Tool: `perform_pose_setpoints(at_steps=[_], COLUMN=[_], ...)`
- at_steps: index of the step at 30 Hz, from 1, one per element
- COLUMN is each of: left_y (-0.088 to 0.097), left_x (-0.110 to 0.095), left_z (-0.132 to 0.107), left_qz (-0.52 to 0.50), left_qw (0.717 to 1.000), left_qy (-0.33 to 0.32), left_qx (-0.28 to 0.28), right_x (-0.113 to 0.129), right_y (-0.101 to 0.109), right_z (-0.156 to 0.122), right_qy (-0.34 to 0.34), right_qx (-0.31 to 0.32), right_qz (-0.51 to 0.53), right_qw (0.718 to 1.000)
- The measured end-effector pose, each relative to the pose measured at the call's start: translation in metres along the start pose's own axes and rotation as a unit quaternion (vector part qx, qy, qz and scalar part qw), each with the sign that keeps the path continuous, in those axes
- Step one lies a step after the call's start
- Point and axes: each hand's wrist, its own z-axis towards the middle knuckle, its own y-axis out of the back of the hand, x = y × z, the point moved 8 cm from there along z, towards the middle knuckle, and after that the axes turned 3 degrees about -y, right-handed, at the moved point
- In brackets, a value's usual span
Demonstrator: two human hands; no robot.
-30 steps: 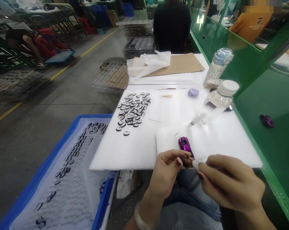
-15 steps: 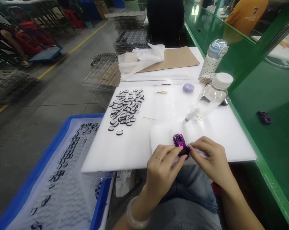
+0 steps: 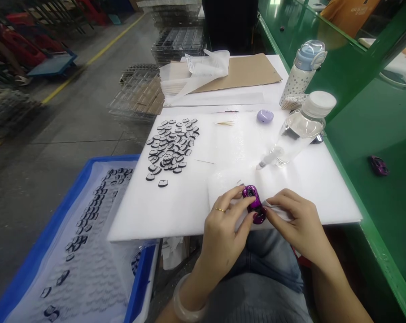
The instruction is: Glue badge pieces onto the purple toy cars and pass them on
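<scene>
White foam board [image 3: 189, 211] carries everything I work on, and it lies under both of my hands; it looks soft enough to dent under pressure. Beyond my fingertips stands a clear plastic bottle [image 3: 299, 134] with a white cap. Farther out and to the left of my fingers lies a loose heap of small black-and-white parts [image 3: 171, 146], well apart from my grip.

Between my two hands sits the purple toy car [image 3: 254, 204], resting on a thin foam pad [image 3: 223, 186] near the board's front edge. My left hand [image 3: 223, 229] clamps it: thumb against the near end, forefinger curled over the far side. My right hand [image 3: 295, 217] has its fingers drawn together on a small white piece [image 3: 273, 210], touching or just beside the car's right flank; I cannot tell which, nor what the piece is.

I judge the car to be light, rigid and glossy, therefore slippery under bare fingertips. The shiny finish probably marks easily. I would hold it across the two sides, low on the body, with light pressure only, and keep fingertips off the top surface.
</scene>
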Motion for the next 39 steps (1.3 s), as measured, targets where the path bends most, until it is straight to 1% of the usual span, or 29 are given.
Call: perform_pose_setpoints(at_steps=[4, 8, 12, 16, 20, 25, 26, 27, 28, 29, 31, 32, 34, 36, 37, 39], left_y=[-0.001, -0.001, -0.001, 0.000, -0.002, 0.000, 0.000, 0.000, -0.001, -0.002, -0.002, -0.001, 0.000, 0.000, -0.001, -0.002], left_x=[-0.002, -0.004, -0.004, -0.004, -0.004, 0.000, 0.001, 0.002, 0.003, 0.004, 0.005, 0.005, 0.005, 0.005, 0.004, 0.004], left_z=[-0.001, -0.002, -0.003, -0.003, -0.001, 0.001, 0.001, 0.001, 0.000, 0.000, -0.002, -0.002, -0.003, -0.004, -0.004, -0.006], left_qz=[0.009, 0.018, 0.021, 0.022, 0.017, 0.008, 0.001, -0.009, -0.019, -0.026, -0.030, -0.028, -0.022, -0.016, -0.013, -0.008], left_qw=[1.000, 0.999, 0.999, 0.999, 1.000, 1.000, 1.000, 1.000, 0.999, 0.998, 0.997, 0.997, 0.998, 0.998, 0.998, 0.998], left_qy=[-0.018, -0.037, -0.036, -0.035, -0.023, 0.000, 0.002, 0.001, 0.000, -0.002, -0.005, -0.005, -0.007, -0.012, -0.016, -0.033], left_qx=[0.003, 0.002, 0.000, -0.007, -0.003, 0.002, 0.012, 0.029, 0.046, 0.061, 0.074, 0.072, 0.062, 0.055, 0.053, 0.044], right_x=[-0.001, 0.001, 0.003, 0.004, 0.005, 0.002, 0.002, 0.003, 0.005, 0.009, 0.019, 0.025, 0.032, 0.034, 0.033, 0.027], right_y=[-0.002, -0.004, -0.006, -0.006, -0.006, -0.005, -0.005, -0.003, 0.000, 0.003, 0.006, 0.003, -0.008, -0.011, -0.008, 0.004], right_z=[-0.003, -0.008, -0.011, -0.011, -0.009, -0.003, -0.002, -0.002, -0.003, -0.005, -0.014, -0.020, -0.027, -0.028, -0.027, -0.020], right_qy=[0.004, 0.033, 0.062, 0.073, 0.061, 0.019, 0.025, 0.042, 0.070, 0.108, 0.197, 0.235, 0.277, 0.267, 0.250, 0.213], right_qx=[0.000, -0.004, -0.019, -0.032, -0.032, 0.013, 0.022, 0.017, -0.003, -0.035, -0.104, -0.122, -0.119, -0.116, -0.119, -0.116], right_qz=[-0.002, -0.026, -0.048, -0.060, -0.053, -0.024, -0.022, -0.023, -0.031, -0.048, -0.099, -0.124, -0.153, -0.165, -0.176, -0.189], right_qw=[1.000, 0.999, 0.997, 0.995, 0.996, 0.999, 0.999, 0.999, 0.997, 0.992, 0.970, 0.956, 0.941, 0.942, 0.945, 0.952])
